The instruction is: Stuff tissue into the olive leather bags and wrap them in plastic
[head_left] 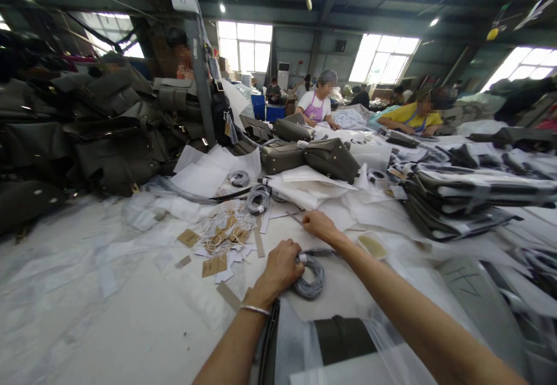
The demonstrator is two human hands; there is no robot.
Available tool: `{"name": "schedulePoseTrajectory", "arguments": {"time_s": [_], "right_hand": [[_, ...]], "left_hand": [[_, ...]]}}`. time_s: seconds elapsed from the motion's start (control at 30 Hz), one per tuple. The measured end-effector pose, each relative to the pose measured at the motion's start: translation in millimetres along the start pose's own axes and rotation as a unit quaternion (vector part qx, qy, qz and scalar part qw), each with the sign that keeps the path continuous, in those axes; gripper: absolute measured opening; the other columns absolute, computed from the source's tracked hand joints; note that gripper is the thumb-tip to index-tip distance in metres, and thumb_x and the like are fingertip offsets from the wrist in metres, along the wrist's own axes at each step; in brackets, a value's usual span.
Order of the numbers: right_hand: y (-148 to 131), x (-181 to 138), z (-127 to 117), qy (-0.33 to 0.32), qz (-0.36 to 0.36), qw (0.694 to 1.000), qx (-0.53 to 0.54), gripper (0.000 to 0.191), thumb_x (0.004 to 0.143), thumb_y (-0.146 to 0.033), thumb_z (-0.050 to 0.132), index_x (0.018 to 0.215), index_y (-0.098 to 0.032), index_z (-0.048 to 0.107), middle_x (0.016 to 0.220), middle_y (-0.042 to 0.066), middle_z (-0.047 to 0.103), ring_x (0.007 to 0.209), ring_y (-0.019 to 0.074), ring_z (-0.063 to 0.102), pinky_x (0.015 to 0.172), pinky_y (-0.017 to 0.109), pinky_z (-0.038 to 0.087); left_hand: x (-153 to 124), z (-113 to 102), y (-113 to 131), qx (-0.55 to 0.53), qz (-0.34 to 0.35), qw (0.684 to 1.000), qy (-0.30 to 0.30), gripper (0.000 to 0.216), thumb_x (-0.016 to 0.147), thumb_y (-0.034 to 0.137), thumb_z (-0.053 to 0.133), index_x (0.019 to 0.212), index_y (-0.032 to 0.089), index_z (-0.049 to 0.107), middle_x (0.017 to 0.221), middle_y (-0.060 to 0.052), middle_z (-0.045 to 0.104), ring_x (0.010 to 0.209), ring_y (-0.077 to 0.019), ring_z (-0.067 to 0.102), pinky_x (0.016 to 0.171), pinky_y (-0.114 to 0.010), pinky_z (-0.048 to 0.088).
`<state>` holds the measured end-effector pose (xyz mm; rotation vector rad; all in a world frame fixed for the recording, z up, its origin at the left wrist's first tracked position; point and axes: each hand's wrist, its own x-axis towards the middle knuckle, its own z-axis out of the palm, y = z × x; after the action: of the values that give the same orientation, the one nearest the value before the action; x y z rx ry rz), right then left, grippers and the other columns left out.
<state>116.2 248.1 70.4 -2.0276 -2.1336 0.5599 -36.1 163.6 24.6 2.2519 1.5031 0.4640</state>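
Note:
My left hand (282, 266) is closed around the end of a coiled grey strap (310, 280) that lies on the white table (130, 327). My right hand (317, 223) reaches further forward, its fingers curled on the tabletop next to a thin strip (295, 218); what it grips is too small to name. Under my forearms lies a dark olive bag (343, 338) partly wrapped in clear plastic.
Brown paper tags (221, 237) and more strap coils (258, 201) lie ahead. Olive handbags (304, 155) stand mid-table, a tall heap of bags (104, 129) at left, stacked wrapped bags (470, 196) at right. Other people (317, 105) work at the far end.

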Motion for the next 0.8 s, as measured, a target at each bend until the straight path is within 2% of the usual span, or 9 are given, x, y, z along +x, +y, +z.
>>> {"name": "schedulePoseTrajectory", "arguments": {"time_s": [0.07, 0.17, 0.2, 0.27, 0.33, 0.43, 0.53, 0.67, 0.8], "right_hand": [[12, -17, -8, 0.002, -0.003, 0.998, 0.069, 0.01, 0.079, -0.009, 0.058, 0.08, -0.016, 0.064, 0.076, 0.005, 0.07, 0.079, 0.0196, 0.069, 0.068, 0.027, 0.052], [23, -51, -10, -0.007, -0.025, 0.982, 0.185, 0.008, 0.082, -0.018, 0.056, 0.088, -0.017, 0.059, 0.072, 0.001, 0.069, 0.069, 0.0167, 0.069, 0.062, 0.026, 0.054], [25, -62, -7, -0.012, -0.041, 0.967, 0.252, 0.009, 0.082, -0.023, 0.058, 0.089, -0.018, 0.058, 0.072, 0.0, 0.068, 0.069, 0.0168, 0.069, 0.064, 0.027, 0.055], [26, -84, 1, -0.024, -0.076, 0.915, 0.395, 0.018, 0.078, -0.032, 0.065, 0.087, -0.019, 0.057, 0.073, -0.001, 0.067, 0.071, 0.018, 0.069, 0.068, 0.03, 0.057], [25, -102, 12, -0.031, -0.107, 0.875, 0.471, 0.021, 0.077, -0.036, 0.069, 0.083, -0.019, 0.058, 0.073, 0.0, 0.066, 0.072, 0.0187, 0.069, 0.069, 0.031, 0.056], [21, -120, 23, -0.003, -0.154, 0.905, 0.397, 0.011, 0.082, -0.029, 0.066, 0.079, -0.02, 0.062, 0.072, -0.001, 0.065, 0.069, 0.0155, 0.065, 0.066, 0.027, 0.052], [21, -129, 27, 0.067, -0.239, 0.932, 0.263, 0.008, 0.087, -0.018, 0.059, 0.081, -0.02, 0.064, 0.078, 0.001, 0.065, 0.071, 0.0147, 0.062, 0.067, 0.027, 0.048], [22, -125, 30, 0.18, -0.36, 0.91, 0.104, 0.01, 0.087, -0.012, 0.061, 0.083, -0.021, 0.065, 0.091, 0.004, 0.068, 0.084, 0.0184, 0.061, 0.076, 0.032, 0.047], [18, -110, 35, 0.267, -0.367, 0.891, -0.008, 0.01, 0.086, -0.013, 0.064, 0.079, -0.02, 0.063, 0.087, 0.005, 0.069, 0.087, 0.0223, 0.059, 0.081, 0.038, 0.045]], "left_hand": [[1, 1, 0, -0.001, -0.004, 1.0, 0.003, 0.024, 0.073, 0.017, 0.058, 0.096, 0.019, 0.067, 0.102, -0.007, 0.066, 0.098, -0.021, 0.06, 0.085, -0.028, 0.045], [3, 3, 0, -0.004, -0.013, 1.0, 0.013, 0.026, 0.074, 0.018, 0.059, 0.097, 0.019, 0.068, 0.1, -0.007, 0.067, 0.098, -0.0215, 0.06, 0.084, -0.029, 0.045], [3, 4, 0, -0.004, -0.015, 1.0, 0.017, 0.025, 0.074, 0.018, 0.059, 0.097, 0.019, 0.068, 0.1, -0.007, 0.067, 0.098, -0.0218, 0.06, 0.084, -0.029, 0.045], [3, 4, 0, -0.004, -0.021, 0.999, 0.027, 0.022, 0.075, 0.017, 0.058, 0.094, 0.019, 0.069, 0.097, -0.007, 0.068, 0.098, -0.0222, 0.06, 0.085, -0.03, 0.045], [2, 3, -1, -0.004, -0.026, 0.999, 0.039, 0.021, 0.076, 0.017, 0.057, 0.094, 0.019, 0.069, 0.097, -0.007, 0.067, 0.099, -0.0224, 0.059, 0.087, -0.031, 0.045], [0, 2, -2, -0.01, -0.032, 0.998, 0.054, 0.025, 0.076, 0.015, 0.057, 0.098, 0.02, 0.068, 0.1, -0.006, 0.067, 0.1, -0.0212, 0.06, 0.088, -0.029, 0.044], [-1, 1, -4, -0.023, -0.035, 0.997, 0.064, 0.027, 0.076, 0.014, 0.057, 0.099, 0.021, 0.068, 0.101, -0.005, 0.066, 0.096, -0.0197, 0.062, 0.083, -0.028, 0.046], [-2, 0, -4, -0.044, -0.032, 0.995, 0.079, 0.025, 0.076, 0.014, 0.058, 0.098, 0.021, 0.068, 0.099, -0.005, 0.065, 0.093, -0.0197, 0.062, 0.081, -0.028, 0.047], [-3, -1, -2, -0.071, -0.025, 0.993, 0.09, 0.02, 0.079, 0.015, 0.058, 0.095, 0.02, 0.068, 0.095, -0.005, 0.064, 0.091, -0.02, 0.062, 0.082, -0.029, 0.047]]}}
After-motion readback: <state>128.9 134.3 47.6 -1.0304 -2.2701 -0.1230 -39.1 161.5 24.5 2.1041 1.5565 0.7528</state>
